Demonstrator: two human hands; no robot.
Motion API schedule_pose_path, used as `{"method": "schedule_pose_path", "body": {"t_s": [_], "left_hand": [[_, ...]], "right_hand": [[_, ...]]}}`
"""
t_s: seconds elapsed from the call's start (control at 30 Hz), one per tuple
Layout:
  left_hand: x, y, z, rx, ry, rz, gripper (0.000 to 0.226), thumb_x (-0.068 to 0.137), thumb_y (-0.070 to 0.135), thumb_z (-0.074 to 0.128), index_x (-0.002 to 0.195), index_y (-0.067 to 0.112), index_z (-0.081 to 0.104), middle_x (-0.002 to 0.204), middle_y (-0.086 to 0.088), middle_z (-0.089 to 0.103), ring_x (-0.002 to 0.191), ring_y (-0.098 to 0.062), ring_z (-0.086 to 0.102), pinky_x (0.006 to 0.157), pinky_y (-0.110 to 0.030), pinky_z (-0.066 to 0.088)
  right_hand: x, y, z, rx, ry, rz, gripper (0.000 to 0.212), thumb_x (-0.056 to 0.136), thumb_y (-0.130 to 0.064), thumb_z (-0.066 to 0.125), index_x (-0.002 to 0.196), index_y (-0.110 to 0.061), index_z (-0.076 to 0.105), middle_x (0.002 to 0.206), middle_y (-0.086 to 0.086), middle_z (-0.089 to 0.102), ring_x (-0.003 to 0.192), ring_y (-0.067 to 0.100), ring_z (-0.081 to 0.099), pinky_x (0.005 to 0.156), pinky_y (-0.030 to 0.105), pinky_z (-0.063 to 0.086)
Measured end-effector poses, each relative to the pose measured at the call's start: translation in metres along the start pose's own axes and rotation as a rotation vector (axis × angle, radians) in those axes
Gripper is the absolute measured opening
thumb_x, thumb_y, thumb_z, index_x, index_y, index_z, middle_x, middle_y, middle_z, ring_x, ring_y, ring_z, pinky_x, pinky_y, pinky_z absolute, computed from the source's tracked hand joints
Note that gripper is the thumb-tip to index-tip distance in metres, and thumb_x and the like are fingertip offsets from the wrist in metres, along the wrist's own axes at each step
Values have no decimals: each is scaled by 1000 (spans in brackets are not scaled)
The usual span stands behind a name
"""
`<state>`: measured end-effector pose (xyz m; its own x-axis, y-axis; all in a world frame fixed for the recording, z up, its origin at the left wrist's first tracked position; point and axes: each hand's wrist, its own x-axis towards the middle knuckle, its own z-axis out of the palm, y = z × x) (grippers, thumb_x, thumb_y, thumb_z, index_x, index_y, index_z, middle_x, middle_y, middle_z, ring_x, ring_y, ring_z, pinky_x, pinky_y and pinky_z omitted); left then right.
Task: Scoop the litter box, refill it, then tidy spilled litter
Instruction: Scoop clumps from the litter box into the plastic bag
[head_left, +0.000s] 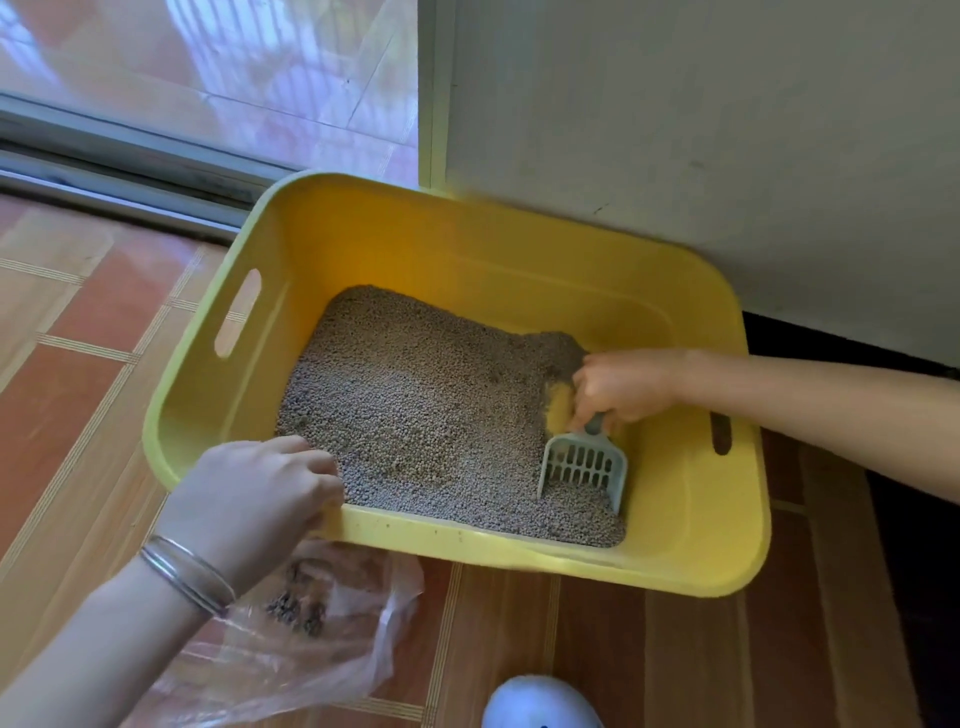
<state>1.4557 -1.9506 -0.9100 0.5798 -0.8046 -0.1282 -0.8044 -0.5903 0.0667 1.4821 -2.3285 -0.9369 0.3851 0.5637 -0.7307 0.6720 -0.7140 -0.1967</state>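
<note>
A person's two hands work well apart at a yellow litter box (467, 249) on a tiled floor (78, 364). The right hand (623, 387) grips the handle of a pale blue-grey scoop (584, 462), and the left hand (254, 499) curls its fingers over the box's near rim at the left corner. The box is a deep, smooth plastic tub with rounded corners and a slot handle cut into each end wall. It sits against a pale wall (675, 130), beside the metal track of a glass sliding door (208, 62).

Inside lies a bed of grey-brown granular litter (431, 405), pebbly and heaped toward the left and near sides. A patch of bare yellow bottom shows just beside the right hand. The slotted scoop stands with its blade edge down in the litter near the right end.

A crumpled clear plastic bag (311, 623) lies on the floor in front of the box, partly under the left wrist, with a small heap of dark clumps (296, 608) inside. Thin metal bangles (187, 577) circle the left wrist. The floor tiles are glossy terracotta with pale ribbed bands. A rounded white-blue object (540, 701) shows at the bottom edge, too cropped to identify.
</note>
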Motion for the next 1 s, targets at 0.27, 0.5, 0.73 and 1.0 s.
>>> {"method": "schedule_pose_path", "body": {"t_s": [0.27,0.5,0.73,1.0], "left_hand": [[-2,0,0,-23,-14,-25,28,47,37,89,56,32,63,57,17,56,57,-13,61,38,-22,38],[-3,1,-3,-19,-4,1,29,47,46,88,58,32,65,57,18,57,57,-11,61,38,-20,36],[-2,1,-2,-26,1,2,29,48,47,87,58,32,66,58,18,58,57,-10,61,42,-18,33],[-2,-1,-2,-22,-77,77,41,31,52,90,54,32,63,55,18,54,54,-10,59,40,-20,39]], "right_hand": [[7,5,0,204,60,5,35,87,-16,62,120,-27,61,98,-15,61,100,12,51,100,46,37],[6,10,0,521,198,84,44,84,-10,63,118,-36,49,89,-20,55,87,18,64,77,38,55],[-19,23,-28,183,342,298,38,87,-15,59,125,-21,56,100,0,64,90,11,54,84,25,40],[2,-21,-30,-189,242,250,40,94,-28,46,134,-30,44,117,-8,60,112,12,50,105,29,30]]}}
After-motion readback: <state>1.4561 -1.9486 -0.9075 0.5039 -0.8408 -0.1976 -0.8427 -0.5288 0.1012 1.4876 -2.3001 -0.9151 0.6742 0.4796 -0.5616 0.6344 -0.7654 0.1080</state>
